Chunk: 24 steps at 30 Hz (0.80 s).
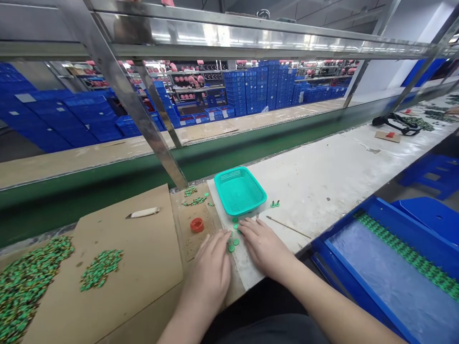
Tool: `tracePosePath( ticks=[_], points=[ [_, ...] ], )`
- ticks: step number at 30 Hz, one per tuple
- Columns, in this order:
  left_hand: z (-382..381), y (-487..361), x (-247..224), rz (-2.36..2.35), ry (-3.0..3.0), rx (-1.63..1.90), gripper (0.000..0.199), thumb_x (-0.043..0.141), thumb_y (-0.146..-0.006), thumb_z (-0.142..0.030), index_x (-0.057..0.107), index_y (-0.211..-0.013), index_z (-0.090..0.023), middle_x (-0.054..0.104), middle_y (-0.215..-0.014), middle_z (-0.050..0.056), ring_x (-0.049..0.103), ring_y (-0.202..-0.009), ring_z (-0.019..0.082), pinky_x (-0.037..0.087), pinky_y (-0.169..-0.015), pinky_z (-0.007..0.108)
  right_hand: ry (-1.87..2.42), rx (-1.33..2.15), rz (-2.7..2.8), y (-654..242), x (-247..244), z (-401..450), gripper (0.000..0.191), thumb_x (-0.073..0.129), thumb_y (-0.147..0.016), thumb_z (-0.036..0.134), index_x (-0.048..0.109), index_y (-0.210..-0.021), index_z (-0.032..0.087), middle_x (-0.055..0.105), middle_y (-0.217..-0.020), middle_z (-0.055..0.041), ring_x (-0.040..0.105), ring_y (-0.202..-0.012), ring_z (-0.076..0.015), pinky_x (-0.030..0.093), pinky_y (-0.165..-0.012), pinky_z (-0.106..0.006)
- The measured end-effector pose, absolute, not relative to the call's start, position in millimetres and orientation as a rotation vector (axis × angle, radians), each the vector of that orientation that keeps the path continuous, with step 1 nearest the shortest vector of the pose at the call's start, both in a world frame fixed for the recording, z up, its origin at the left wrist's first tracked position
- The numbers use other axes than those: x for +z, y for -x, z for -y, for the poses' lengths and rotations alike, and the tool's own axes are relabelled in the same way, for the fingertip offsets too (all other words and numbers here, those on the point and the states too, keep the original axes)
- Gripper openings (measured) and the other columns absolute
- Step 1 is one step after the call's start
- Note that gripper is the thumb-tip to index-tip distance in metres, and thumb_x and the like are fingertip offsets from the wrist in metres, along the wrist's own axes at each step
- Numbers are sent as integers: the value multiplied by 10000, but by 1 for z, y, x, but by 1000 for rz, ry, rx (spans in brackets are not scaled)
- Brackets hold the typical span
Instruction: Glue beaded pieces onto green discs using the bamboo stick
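Several small green discs (235,242) lie on the bench between my two hands. My left hand (213,260) rests at their left, fingers stretched out and fingertips at the edge of a disc. From the right, my right hand (264,244) lies with its fingers extended, its fingertips touching or covering discs. Neither hand visibly holds anything; the undersides of the fingers are hidden. Just beyond the hands stands a turquoise plastic basket (239,188). An orange-red ring-shaped cap (197,225) sits to the left of the discs.
Green-and-gold pieces form a large pile (28,274) and a smaller pile (101,269) near cardboard (143,258). A white-handled tool (143,212) lies there. Right are a thin stick (289,226), upright green pieces (275,204) and a blue tray (380,286). A metal post (143,100) rises ahead.
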<state>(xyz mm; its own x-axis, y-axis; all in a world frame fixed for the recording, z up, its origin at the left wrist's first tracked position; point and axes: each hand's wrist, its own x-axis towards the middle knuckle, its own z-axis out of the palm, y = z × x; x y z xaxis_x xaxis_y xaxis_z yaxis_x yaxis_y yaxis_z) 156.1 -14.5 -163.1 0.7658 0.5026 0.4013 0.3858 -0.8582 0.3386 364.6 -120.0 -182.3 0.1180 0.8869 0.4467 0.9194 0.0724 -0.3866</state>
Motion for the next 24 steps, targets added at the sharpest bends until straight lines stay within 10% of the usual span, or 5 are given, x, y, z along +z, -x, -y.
tracePosePath(
  ticks=[6, 13, 24],
  points=[
    [26, -108, -143, -839, -2580, 983, 403, 493, -1150, -271, 843, -1350, -284, 882, -1354, 44, 866, -1226, 221, 720, -1063, 318, 1696, -8, 1809, -355, -178, 116, 437, 545, -1149, 165, 762, -1528, 161, 780, -1596, -203, 744, -1500, -336, 598, -1306, -576],
    [51, -75, -142, -975, -2458, 1162, 277, 606, -1146, -346, 879, -1148, -300, 911, -1198, 4, 895, -1051, 200, 723, -1013, 287, 1820, 34, 1697, -356, -169, 111, 346, 555, -1173, 184, 835, -1376, 177, 830, -1164, -170, 786, -1078, -321, 680, -990, -499],
    [58, -62, -131, -931, -2414, 1168, 281, 616, -1128, -350, 888, -1108, -285, 919, -1125, 30, 902, -984, 220, 751, -944, 304, 1950, 61, 1597, -355, -157, 92, 174, 676, -1114, 143, 824, -1072, 224, 757, -1055, -84, 741, -980, -261, 577, -859, -365]
  ],
)
